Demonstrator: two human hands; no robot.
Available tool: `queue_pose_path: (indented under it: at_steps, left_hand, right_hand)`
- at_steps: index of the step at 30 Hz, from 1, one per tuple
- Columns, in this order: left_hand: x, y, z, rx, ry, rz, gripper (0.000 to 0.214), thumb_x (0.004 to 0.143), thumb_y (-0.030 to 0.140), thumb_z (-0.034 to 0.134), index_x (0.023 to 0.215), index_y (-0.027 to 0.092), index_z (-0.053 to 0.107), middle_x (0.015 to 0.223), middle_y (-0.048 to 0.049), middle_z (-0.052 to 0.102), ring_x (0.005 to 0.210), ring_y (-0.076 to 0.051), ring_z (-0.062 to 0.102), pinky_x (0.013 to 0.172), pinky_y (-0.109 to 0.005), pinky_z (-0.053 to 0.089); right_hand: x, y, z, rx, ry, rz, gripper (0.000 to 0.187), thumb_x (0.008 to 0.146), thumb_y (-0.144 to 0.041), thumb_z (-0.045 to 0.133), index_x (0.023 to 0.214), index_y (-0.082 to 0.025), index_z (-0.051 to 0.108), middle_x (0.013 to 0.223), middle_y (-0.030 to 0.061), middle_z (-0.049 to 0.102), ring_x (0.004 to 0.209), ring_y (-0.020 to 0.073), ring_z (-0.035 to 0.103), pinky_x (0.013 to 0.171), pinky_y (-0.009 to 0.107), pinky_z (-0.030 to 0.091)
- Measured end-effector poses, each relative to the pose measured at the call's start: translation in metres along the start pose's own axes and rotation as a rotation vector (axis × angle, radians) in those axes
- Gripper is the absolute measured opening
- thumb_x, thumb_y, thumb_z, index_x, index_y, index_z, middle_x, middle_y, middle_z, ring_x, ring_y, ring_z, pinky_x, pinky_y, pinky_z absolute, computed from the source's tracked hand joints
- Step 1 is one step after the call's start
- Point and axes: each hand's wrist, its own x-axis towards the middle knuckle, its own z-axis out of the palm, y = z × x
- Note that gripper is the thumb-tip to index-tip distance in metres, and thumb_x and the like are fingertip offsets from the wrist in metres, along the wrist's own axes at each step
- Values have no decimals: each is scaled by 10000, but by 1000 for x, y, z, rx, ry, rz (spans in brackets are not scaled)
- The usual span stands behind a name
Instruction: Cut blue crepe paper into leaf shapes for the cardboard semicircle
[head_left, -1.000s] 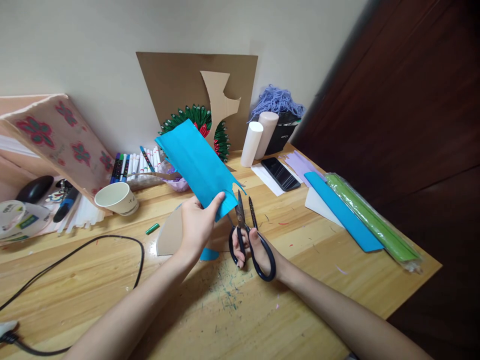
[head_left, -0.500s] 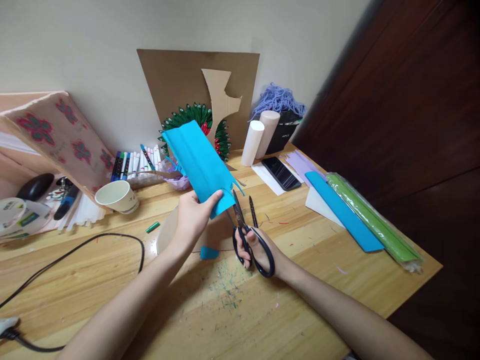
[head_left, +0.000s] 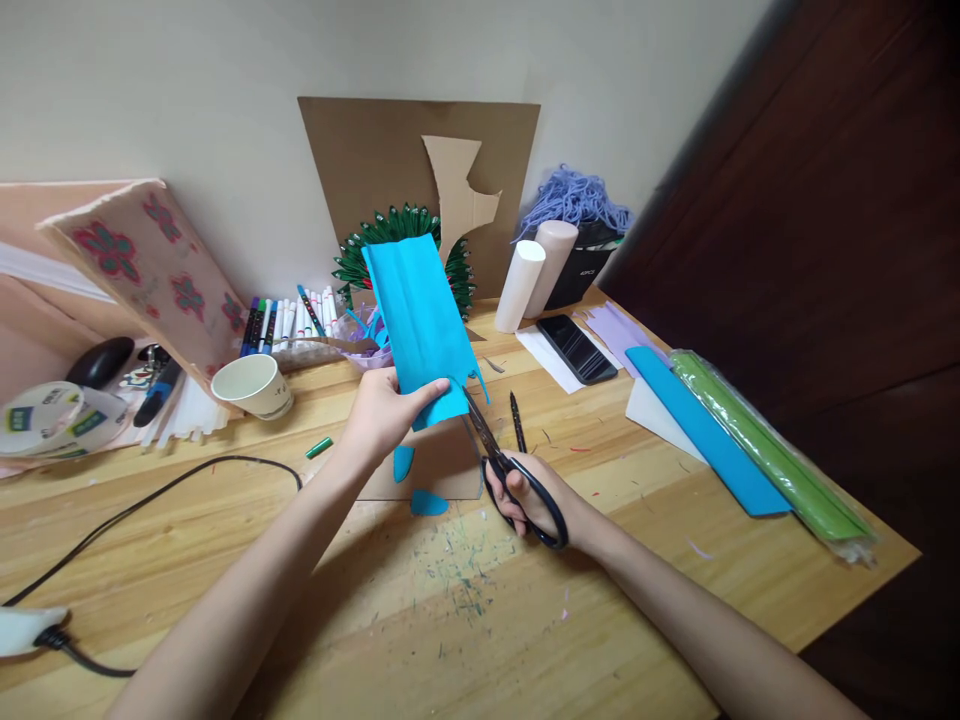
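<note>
A sheet of blue crepe paper (head_left: pixel 420 315) is pinched in my left hand (head_left: pixel 386 412), thumb on top near its lower edge. Its right lower corner has a narrow strip hanging off. My right hand (head_left: pixel 529 490) has its fingers through the black handles of a pair of scissors (head_left: pixel 486 425). The blade tips are at the paper's lower right edge, with the blades nearly together. Below the sheet, a small blue paper piece (head_left: pixel 403 463) is over the brown cardboard (head_left: pixel 450 470), and another blue piece (head_left: pixel 429 502) lies at the cardboard's front edge.
A black pen (head_left: pixel 517 420) lies right of the scissors. Behind are a paper cup (head_left: pixel 251 388), markers (head_left: pixel 289 320), a green wreath-like craft (head_left: pixel 360 245) and a phone (head_left: pixel 576 350). Rolled green paper (head_left: pixel 765 450) and folded blue paper (head_left: pixel 705 430) lie at right. A black cable (head_left: pixel 187 470) curves at left.
A second small blue piece now shows below the sheet. The scissors have drawn slightly down and right, and the sheet hangs more upright. The whole view has shifted a little.
</note>
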Motion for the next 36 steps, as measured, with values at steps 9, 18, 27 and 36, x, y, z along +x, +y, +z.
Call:
queue_pose_path:
  at_steps: [9,18,27,36]
  left_hand:
    - [-4,5,1,10,-70,4,301,656,344,714,871,133,702,895,-84,729,763,-208,672,662,-313,535]
    - [-3,5,-2,39,-65,-20,299,642,363,719,834,134,705,859,-82,729,735,-199,662,645,-304,525]
    - [0,5,-7,61,-106,-26,270,633,373,727,744,129,696,751,-66,713,575,-140,599,530,-251,458]
    - [-1,6,-6,47,-210,-94,208,609,323,756,720,157,700,749,-66,720,585,-150,620,548,-268,493]
  right_hand:
    - [0,10,-1,49,-71,-56,730,542,-886,360,713,-179,423,469,-83,381,372,60,390,374,189,345]
    - [1,1,3,48,-11,-16,698,493,-862,477,686,-196,401,450,-98,369,347,53,356,333,183,338]
    - [1,11,-6,-55,-64,-77,708,569,-875,357,688,-180,417,440,-79,398,335,60,370,342,183,306]
    - [0,12,-4,-6,-140,-109,721,592,-878,290,714,-179,422,470,-70,413,364,71,415,377,191,335]
